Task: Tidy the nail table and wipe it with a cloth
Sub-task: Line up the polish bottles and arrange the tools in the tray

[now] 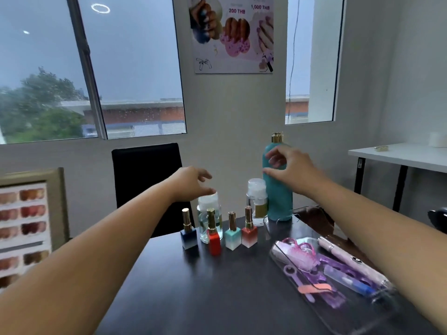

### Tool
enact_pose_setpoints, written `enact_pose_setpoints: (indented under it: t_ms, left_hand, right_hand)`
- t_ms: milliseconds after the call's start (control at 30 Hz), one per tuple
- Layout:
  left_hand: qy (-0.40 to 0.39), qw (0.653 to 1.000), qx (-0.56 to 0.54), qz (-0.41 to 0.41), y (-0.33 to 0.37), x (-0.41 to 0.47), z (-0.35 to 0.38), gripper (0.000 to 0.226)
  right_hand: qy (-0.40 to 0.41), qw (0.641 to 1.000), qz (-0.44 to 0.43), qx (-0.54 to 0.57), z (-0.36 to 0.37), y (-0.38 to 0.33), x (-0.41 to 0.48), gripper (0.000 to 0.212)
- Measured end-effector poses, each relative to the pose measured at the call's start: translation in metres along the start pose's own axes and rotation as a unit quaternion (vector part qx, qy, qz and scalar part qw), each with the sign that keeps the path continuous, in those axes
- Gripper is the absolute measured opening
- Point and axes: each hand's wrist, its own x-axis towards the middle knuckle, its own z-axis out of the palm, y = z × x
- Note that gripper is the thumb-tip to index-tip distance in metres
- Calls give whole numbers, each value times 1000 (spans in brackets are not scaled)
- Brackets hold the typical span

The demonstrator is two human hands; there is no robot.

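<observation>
Right hand [294,169] fingers spread, curled toward the teal pump bottle [278,197] at mid-body — thumb tip looks to be at the bottle's side, but contact can't be confirmed; nothing clamped. Left hand [193,182] also spread, hovering just above the clear dispenser bottle [208,213], not gripping.

Everything keyed off the teal bottle: it stands upright at the far edge of the dark table [193,298]. Second clear bottle [257,201] just beside it on the left. Four polish bottles [217,233] in a row further left and nearer. Clear tray [338,320] of tools nearer and to the right.

Judgement: teal bottle is tall, likely top-heavy — grip mid-body, not the gold pump. Clear bottles look like rigid plastic or glass, smooth, probably slippery; wrap around the body. Polish bottles small, tippy, fragile.
</observation>
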Motion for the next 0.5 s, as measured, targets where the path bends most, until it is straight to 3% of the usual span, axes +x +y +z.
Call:
enact_pose_setpoints:
  t_ms: [100,167,300,500]
  left_hand:
    - [-19,1000,-16,-18,-15,-14,5,50]
    - [-26,999,-31,-23,-20,-18,11,49]
    - [6,997,-68,-30,-20,-18,21,44]
    - [18,999,-37,-16,-9,-2,28,53]
  right_hand:
    - [-222,975,-7,-4,12,-26,-19,30]
    - [-282,959,-15,-32,23,-37,-27,35]
    - [-298,949,-21,-97,39,-46,-31,29]
    - [-273,956,-14,-107,41,-37,-24,16]
